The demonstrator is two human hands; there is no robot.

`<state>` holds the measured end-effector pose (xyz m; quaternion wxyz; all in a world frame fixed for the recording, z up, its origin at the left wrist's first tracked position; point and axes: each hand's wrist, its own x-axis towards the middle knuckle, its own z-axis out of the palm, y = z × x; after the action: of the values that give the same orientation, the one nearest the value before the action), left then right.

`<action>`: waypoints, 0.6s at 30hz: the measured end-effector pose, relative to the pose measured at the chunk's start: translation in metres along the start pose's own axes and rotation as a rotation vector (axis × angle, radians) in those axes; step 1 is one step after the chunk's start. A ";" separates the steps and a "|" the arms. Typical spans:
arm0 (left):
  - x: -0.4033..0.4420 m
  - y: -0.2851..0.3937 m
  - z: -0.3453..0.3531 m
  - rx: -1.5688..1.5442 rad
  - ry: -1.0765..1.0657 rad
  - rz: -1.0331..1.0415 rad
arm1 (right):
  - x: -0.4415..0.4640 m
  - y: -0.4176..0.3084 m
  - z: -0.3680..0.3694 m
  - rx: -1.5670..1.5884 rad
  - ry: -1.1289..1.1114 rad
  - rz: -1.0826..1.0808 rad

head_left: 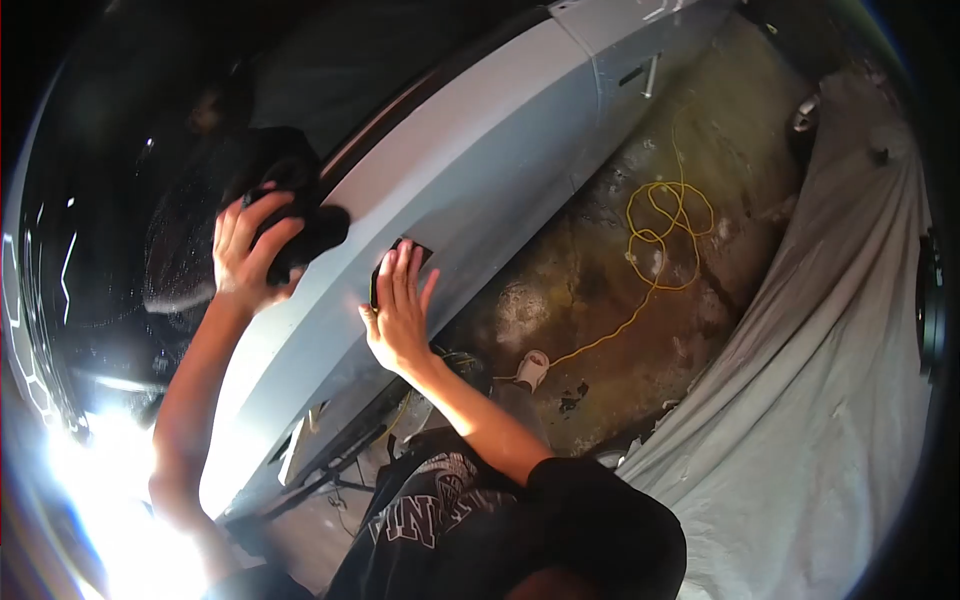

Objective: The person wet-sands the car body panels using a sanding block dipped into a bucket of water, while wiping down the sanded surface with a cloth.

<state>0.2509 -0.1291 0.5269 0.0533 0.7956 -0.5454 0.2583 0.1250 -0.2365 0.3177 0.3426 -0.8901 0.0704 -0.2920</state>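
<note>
My left hand (248, 250) is curled over a black rounded part (322, 228) beside the car's dark window, which looks like the side mirror. Its fingers are bent around it, and part of the grip is lost in shadow. Lower and to the right, my right hand (398, 310) lies against the grey and white car door (480, 165). Under its long fingers is a thin dark sanding pad (426, 250), pressed flat on the panel, with a corner showing past the fingertips.
A yellow cord (640, 240) lies looped on the stained concrete floor (600, 350). Grey draped sheeting (800, 400) hangs along the right. A shoe (533, 368) stands by the cord. Bright light glares at lower left (120, 480).
</note>
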 end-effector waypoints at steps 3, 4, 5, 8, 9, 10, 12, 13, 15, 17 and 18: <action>0.000 -0.001 0.001 -0.006 -0.013 0.000 | 0.136 0.094 -0.058 0.226 0.021 0.198; 0.002 0.000 0.000 -0.010 -0.007 0.006 | 0.183 0.133 -0.065 0.424 0.267 0.188; 0.002 -0.001 0.000 0.006 -0.014 0.004 | 0.203 0.141 -0.070 0.429 0.283 0.195; -0.001 0.003 0.002 0.029 -0.017 0.014 | 0.227 0.153 -0.095 0.402 0.217 0.423; 0.002 0.001 0.003 0.055 0.005 0.022 | 0.186 0.116 -0.081 0.440 0.194 0.413; 0.004 -0.001 0.004 0.053 0.005 0.043 | 0.143 0.074 -0.066 0.644 0.138 0.410; 0.001 0.001 0.002 0.051 -0.015 0.019 | 0.046 0.026 -0.034 0.410 -0.041 0.273; 0.000 0.001 0.003 0.067 -0.017 0.021 | 0.057 0.033 -0.041 0.348 -0.045 0.295; -0.002 -0.001 0.005 0.065 -0.015 0.053 | 0.114 0.088 -0.050 0.472 0.181 0.403; -0.002 -0.002 0.005 0.090 -0.012 0.056 | 0.213 0.202 -0.063 0.636 0.453 0.532; -0.002 -0.003 0.003 0.099 -0.034 0.064 | 0.235 0.242 -0.067 0.610 0.483 0.602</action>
<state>0.2539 -0.1274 0.5238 -0.0036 0.7837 -0.5578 0.2731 0.2980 -0.5343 0.3106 0.6305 -0.5963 0.3133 -0.3857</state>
